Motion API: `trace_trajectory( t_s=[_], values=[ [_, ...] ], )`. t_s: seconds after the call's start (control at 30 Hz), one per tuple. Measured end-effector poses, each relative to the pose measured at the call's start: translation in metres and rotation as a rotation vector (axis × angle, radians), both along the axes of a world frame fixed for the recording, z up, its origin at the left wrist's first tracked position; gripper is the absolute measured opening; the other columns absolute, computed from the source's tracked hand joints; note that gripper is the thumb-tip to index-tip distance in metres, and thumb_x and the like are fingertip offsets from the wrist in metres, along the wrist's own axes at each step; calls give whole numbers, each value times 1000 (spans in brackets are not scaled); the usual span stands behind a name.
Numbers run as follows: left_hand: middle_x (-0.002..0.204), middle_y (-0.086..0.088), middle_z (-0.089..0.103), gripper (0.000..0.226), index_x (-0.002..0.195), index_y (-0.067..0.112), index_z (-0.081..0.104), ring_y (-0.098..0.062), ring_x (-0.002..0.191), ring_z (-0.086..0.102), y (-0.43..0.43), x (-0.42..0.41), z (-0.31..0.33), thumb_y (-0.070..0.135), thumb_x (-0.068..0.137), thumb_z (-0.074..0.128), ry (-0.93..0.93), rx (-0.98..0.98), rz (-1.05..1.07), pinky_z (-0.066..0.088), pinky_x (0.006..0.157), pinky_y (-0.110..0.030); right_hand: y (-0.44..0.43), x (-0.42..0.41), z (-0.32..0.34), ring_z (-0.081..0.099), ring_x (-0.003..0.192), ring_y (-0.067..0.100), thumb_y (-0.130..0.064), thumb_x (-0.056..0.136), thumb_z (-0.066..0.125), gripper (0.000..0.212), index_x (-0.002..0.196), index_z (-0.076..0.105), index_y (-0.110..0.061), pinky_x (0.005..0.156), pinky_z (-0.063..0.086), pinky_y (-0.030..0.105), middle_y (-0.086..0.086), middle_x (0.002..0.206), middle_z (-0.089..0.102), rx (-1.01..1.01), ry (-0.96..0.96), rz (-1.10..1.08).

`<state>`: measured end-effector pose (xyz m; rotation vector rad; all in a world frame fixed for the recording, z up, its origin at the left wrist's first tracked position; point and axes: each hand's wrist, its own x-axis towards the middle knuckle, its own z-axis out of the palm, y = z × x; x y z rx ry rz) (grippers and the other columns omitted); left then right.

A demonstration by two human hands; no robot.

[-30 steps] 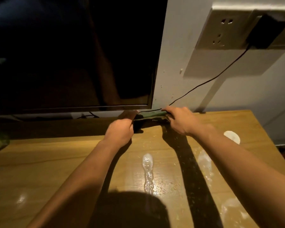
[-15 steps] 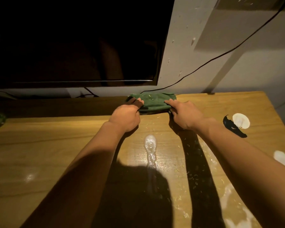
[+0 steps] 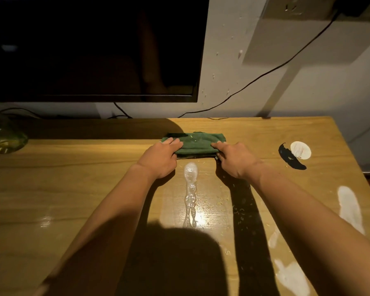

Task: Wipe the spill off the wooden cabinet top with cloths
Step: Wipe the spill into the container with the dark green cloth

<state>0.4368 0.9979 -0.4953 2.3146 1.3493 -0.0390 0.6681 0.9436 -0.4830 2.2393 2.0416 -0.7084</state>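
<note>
A folded green cloth point(image 3: 195, 143) lies flat on the wooden cabinet top point(image 3: 73, 189), just beyond a long clear streak of spilled liquid point(image 3: 190, 193). My left hand point(image 3: 160, 159) holds the cloth's left end, its fingers lying over the edge. At the right end my right hand point(image 3: 236, 160) grips the cloth the same way. The cloth's near edge sits a short way from the top of the spill. Small pale crumbs are scattered around the streak.
A dark television screen point(image 3: 94, 50) hangs over the back left. A glass object point(image 3: 4, 137) stands at the far left. A black cable point(image 3: 265, 75) runs down the wall. White patches point(image 3: 349, 208) and a round white disc point(image 3: 300, 150) mark the right side.
Both hands have pulled the green cloth from under the television edge toward me, nearer the spill. The cloth now lies flatter on the wood.
</note>
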Motion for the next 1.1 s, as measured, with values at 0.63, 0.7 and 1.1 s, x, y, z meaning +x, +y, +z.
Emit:
trace_trajectory(
  t_s=[0.63,0.7,1.1],
  values=[
    [162,4,24,53,154,23,30,-15,150,15,-128,-22,3,17,102,40,8,-13,103,6,118,-25,-107,-18,4,54,117,34,-25,101,38,49,149,36,-32,97,47,42,14,144,50,-2,3,138],
    [162,5,24,53,153,23,31,-14,150,15,-139,-24,0,17,102,40,0,-24,114,6,119,-26,-116,-19,2,52,120,36,-26,101,38,48,149,36,-33,99,45,42,15,144,50,-3,-5,147],
    [161,3,26,52,152,23,35,-14,150,15,-213,-27,-6,16,100,40,-25,-24,168,9,119,-27,-184,-24,10,54,116,34,-25,102,38,47,149,37,-30,103,38,41,16,139,54,24,-36,206]
  ],
)
